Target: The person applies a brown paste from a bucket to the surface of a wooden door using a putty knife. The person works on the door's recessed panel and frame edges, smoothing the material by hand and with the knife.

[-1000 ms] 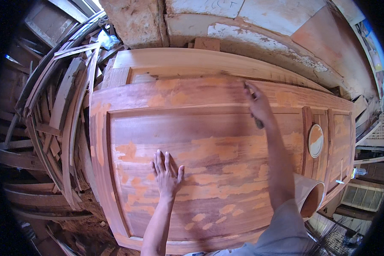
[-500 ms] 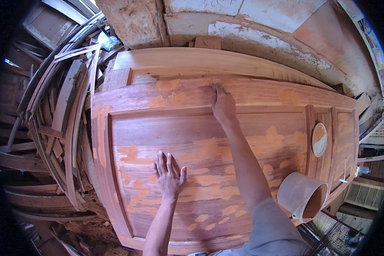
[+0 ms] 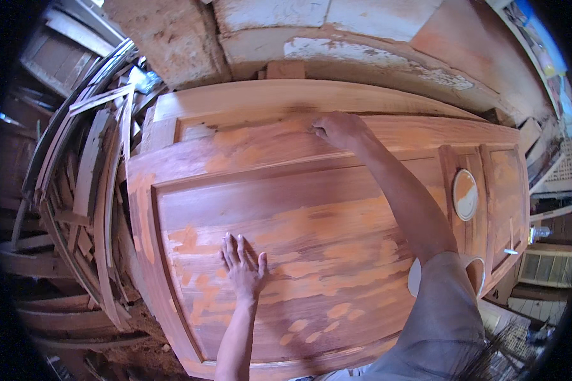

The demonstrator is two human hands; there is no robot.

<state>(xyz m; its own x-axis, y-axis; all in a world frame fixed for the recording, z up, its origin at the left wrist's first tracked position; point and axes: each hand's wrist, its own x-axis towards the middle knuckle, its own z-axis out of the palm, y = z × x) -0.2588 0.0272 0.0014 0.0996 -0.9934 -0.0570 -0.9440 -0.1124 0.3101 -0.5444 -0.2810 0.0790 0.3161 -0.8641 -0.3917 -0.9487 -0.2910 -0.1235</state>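
A panelled wooden door point(image 3: 235, 187) lies flat before me, smeared with patches of orange filler. My left hand point(image 3: 243, 270) rests on its large middle panel, fingers spread, holding nothing. On the far rail, my right hand point(image 3: 340, 130) is closed with its fingertips against the wood. A small dark edge shows at those fingertips; what it belongs to is too hidden to name. A round white lid point(image 3: 465, 195) smeared with orange sits on the door at the right. Beside my right sleeve, a pale plastic bucket point(image 3: 415, 277) lies on its side, mostly covered by my arm.
Another pale wooden door point(image 3: 248, 96) lies behind this one, by a stained wall point(image 3: 362, 54). Scrap boards point(image 3: 92, 171) are heaped along the left. A thin stick with a white end point(image 3: 510, 251) lies at the door's right end, with a clear bottle point(image 3: 540, 232) beyond.
My right hand has turned and slid right along the far rail, and its forearm now covers more of the bucket. My left hand stays flat. The whole view has shifted slightly.
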